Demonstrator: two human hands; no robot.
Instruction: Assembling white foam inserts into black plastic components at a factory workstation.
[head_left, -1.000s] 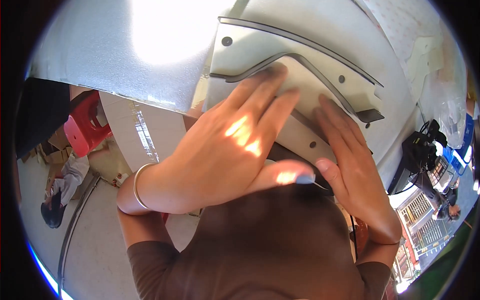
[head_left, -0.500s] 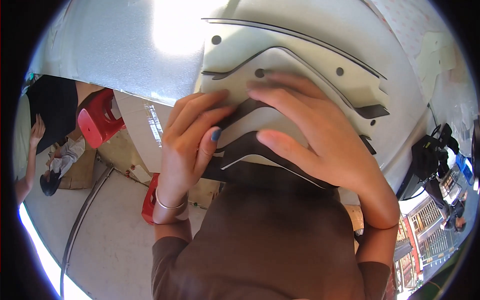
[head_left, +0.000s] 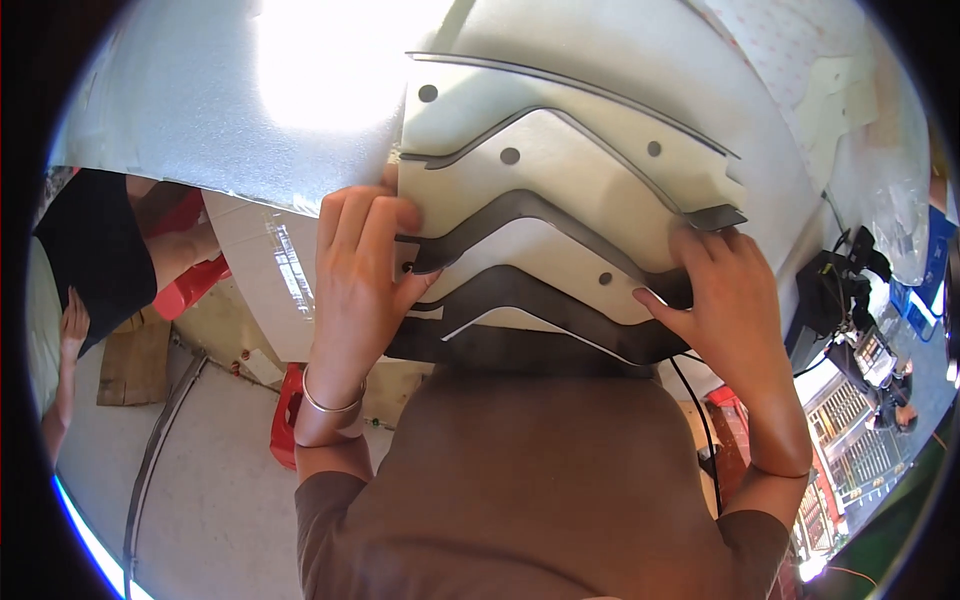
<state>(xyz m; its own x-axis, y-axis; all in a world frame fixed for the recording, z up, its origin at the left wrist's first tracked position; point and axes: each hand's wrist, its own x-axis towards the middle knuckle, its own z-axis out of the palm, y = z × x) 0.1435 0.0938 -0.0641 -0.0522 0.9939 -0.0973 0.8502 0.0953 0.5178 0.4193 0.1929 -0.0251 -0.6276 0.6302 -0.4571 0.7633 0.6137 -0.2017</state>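
A pale flat sheet (head_left: 560,180) with round dark dots lies in front of me, with dark bent strips across it. One wide dark chevron-shaped strip (head_left: 525,204) spans its middle. My left hand (head_left: 358,265) is at the strip's left end, its thumb below and its fingers curled at the edge. At the right end my right hand (head_left: 728,295) grips it, the thumb on the near side and the fingertips partly hidden. Nearer to me lies another dark chevron strip (head_left: 510,280), and a thinner dark-edged strip (head_left: 470,150) runs beyond the middle one.
The padded silvery table cover (head_left: 200,120) stretches to the left. A cardboard box (head_left: 250,240) stands below its edge, with red stools (head_left: 285,410) nearby. Another person's hand (head_left: 75,318) shows at far left. Black bags (head_left: 828,295) sit at the right.
My hands have spread apart. The right hand has moved from the middle of the strips to the right end, and the left has shifted slightly outward to the left end.
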